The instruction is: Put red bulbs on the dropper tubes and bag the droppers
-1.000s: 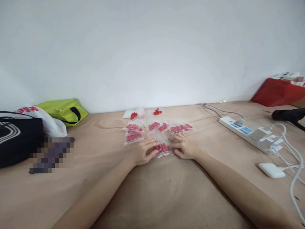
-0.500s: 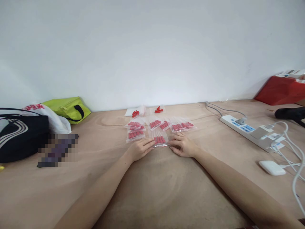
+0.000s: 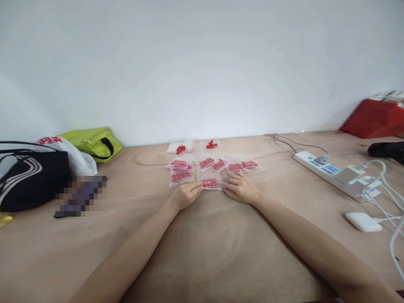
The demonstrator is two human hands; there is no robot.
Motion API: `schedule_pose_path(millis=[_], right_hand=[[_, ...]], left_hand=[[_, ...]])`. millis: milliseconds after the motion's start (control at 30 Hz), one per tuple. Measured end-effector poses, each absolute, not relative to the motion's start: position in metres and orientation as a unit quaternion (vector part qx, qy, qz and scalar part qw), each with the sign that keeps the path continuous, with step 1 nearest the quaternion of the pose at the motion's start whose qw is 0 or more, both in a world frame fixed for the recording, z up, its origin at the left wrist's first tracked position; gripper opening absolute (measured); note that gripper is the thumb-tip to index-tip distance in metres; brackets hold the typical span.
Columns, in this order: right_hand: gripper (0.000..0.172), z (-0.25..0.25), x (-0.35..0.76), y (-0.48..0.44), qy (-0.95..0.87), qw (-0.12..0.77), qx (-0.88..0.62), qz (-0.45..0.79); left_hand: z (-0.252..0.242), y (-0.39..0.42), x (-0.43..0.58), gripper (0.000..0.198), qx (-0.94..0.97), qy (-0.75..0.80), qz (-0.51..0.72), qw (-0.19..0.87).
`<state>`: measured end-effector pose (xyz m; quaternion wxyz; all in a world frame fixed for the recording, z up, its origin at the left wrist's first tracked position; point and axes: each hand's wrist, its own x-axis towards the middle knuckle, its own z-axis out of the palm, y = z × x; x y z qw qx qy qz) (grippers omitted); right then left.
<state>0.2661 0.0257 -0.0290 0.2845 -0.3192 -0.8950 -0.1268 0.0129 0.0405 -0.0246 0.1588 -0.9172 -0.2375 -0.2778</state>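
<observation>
A clear zip bag (image 3: 210, 182) with several red pieces in a row lies flat between my hands. My left hand (image 3: 187, 195) has its fingers pressed together at the bag's left front corner. At the right front corner, the closed fingers of my right hand (image 3: 240, 188) pinch the edge. Similar filled bags lie just behind: one group on the left (image 3: 181, 176), others in the middle (image 3: 207, 163) and on the right (image 3: 242, 165). Farther back are loose red pieces on bags, one pile (image 3: 181, 149) at left and another (image 3: 211, 144) at right.
On the left are a black bag (image 3: 34, 181), a white plastic bag (image 3: 80, 162), a lime bag (image 3: 90, 141) and a blurred dark item (image 3: 80, 197). Rightward lie a power strip (image 3: 325, 172) with cables, a white case (image 3: 362, 221) and a red bag (image 3: 374, 119).
The front bag now lies flatter and slightly farther back. My right hand's fingers have drawn closer together, and my left fingers have moved slightly back. The view has shifted a little.
</observation>
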Motion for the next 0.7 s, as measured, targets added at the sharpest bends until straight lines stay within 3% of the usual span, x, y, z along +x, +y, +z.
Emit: schedule_pose_path(millis=[200, 333, 700], right_hand=[[0.037, -0.0261, 0.2599, 0.0286, -0.897, 0.248, -0.316, -0.182], [0.037, -0.0258, 0.2599, 0.0298, -0.902, 0.236, -0.294, -0.21], [0.029, -0.0231, 0.2556, 0.0278, -0.867, 0.297, -0.271, -0.295]], left_hand=[[-0.025, 0.0418, 0.0095, 0.025, -0.922, -0.245, -0.272, 0.123], [-0.0237, 0.0417, 0.0093, 0.027, -0.922, -0.224, -0.274, 0.156], [-0.0201, 0.0401, 0.014, 0.018, -0.9, -0.203, -0.329, 0.2]])
